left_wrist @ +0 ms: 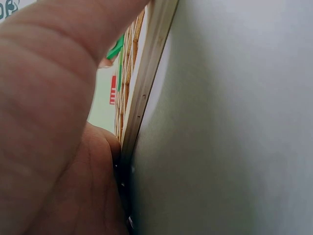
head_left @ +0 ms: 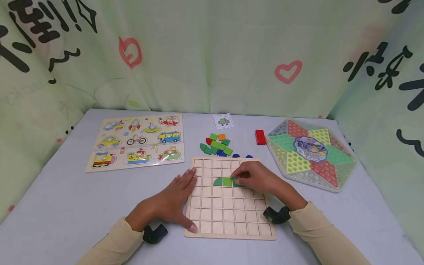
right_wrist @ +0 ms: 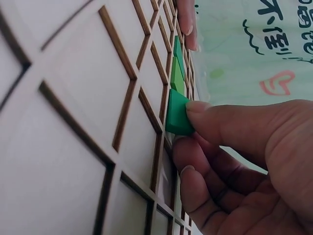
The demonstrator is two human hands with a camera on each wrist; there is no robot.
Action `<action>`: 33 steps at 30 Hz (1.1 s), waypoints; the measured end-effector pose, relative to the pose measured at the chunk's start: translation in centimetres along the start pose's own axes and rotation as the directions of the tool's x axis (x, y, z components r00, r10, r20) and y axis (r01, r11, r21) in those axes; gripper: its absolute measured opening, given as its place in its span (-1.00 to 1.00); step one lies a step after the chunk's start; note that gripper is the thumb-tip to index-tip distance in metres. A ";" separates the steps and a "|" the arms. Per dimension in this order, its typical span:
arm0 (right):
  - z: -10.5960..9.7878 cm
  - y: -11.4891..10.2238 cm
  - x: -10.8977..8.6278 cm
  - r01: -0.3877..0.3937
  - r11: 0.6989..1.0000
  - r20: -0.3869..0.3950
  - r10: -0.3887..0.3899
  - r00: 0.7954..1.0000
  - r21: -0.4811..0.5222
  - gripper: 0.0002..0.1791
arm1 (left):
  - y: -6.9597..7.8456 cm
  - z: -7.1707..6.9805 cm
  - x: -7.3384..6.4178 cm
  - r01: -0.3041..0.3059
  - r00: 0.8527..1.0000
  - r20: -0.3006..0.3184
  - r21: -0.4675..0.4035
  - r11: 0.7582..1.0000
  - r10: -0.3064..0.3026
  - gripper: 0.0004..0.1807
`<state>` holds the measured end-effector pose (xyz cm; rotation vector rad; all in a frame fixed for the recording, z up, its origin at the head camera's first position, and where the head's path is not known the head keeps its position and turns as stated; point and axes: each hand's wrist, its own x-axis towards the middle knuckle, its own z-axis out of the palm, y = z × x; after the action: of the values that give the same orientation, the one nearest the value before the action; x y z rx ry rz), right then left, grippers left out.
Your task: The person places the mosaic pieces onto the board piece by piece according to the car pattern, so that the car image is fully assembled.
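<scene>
A wooden grid board lies on the table, its squares marked off by raised strips. Along the board's left edge rests my left hand, fingers extended toward the upper corner and thumb at the lower one. My right hand pinches a dark green curved-edge tile between thumb and fingers, at a square in the board's upper part. Directly left of it sit a light green square tile and a dark green quarter-circle tile, side by side in the grid.
Behind the board lie several loose coloured tiles and a small picture card. A vehicle puzzle board is at the left. To the right are a red block and a hexagonal game box.
</scene>
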<state>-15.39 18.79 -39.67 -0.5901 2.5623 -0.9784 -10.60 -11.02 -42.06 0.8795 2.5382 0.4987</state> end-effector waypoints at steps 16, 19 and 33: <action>0.4 -0.3 0.2 0.000 0.999 -0.054 -0.002 0.999 -0.044 -0.79 | 0.1 -0.1 0.0 -0.004 1.000 -0.001 -0.010 1.000 0.004 0.49; 0.3 -0.4 0.3 0.010 0.998 -0.071 -0.014 0.997 -0.055 -0.79 | 0.1 -0.1 0.0 -0.007 1.000 -0.004 -0.009 1.000 0.007 0.49; -0.5 -0.1 2.3 -0.025 1.000 -0.210 0.023 0.977 -0.008 -0.82 | 0.0 0.0 0.0 -0.008 1.000 -0.005 -0.015 1.000 0.008 0.49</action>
<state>-17.55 17.89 -39.60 -0.4800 2.7533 -1.0707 -10.60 -11.04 -42.04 0.8850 2.5330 0.5225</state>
